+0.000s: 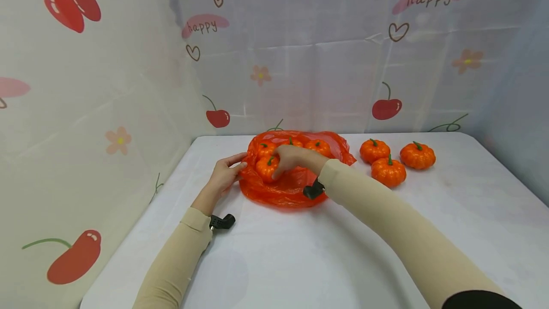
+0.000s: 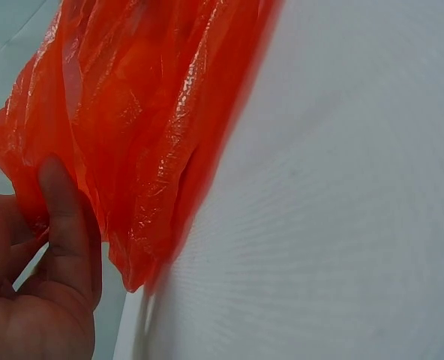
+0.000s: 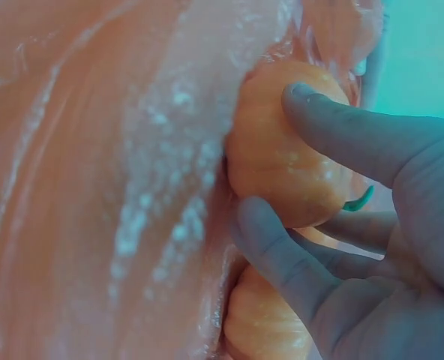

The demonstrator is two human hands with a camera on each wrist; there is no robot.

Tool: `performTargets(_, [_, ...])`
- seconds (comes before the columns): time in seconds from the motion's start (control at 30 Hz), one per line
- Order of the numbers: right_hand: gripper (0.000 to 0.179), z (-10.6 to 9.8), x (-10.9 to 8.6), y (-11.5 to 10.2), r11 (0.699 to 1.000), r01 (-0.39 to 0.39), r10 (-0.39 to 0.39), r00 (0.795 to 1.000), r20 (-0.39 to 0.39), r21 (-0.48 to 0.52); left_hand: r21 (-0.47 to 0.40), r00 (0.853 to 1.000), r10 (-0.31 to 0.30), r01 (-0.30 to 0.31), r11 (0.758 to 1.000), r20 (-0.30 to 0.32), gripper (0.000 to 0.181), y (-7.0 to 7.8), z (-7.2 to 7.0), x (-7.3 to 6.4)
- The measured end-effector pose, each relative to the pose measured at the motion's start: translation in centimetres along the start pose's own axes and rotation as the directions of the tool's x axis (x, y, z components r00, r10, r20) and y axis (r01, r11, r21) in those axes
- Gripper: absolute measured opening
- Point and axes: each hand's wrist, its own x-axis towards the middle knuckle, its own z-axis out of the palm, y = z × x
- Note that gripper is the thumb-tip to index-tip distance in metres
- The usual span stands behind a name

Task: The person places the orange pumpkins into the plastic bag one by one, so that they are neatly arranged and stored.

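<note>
A thin red plastic bag (image 1: 283,198) lies spread wide at its mouth on the far part of the table, with several small orange pumpkins inside. At the bag's left rim my left hand (image 1: 225,171) pinches the film; the left wrist view shows the thumb and fingers of that hand (image 2: 57,262) on the crumpled plastic. My right hand (image 1: 296,156) reaches into the bag and grips a small pumpkin (image 1: 267,169). In the right wrist view, its thumb and fingers are around this pumpkin (image 3: 282,150), and a second pumpkin (image 3: 263,319) sits just below.
Right of the bag, three more pumpkins stand on the white table: one at the back (image 1: 374,150), one in front (image 1: 388,171) and one farther right (image 1: 418,155). A printed curtain (image 1: 309,75) hangs behind the table and another sheet (image 1: 107,99) along its left.
</note>
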Motion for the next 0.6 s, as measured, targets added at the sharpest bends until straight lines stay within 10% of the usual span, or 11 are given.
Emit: performTargets(0.6, [0.075,-1.7,-3.5,2.3,0.989,0.128,-0.122,0.989,-0.078,0.077,0.009,1.0,-0.006,0.006,1.0,-0.004,0.041,0.1,0.1,-0.1])
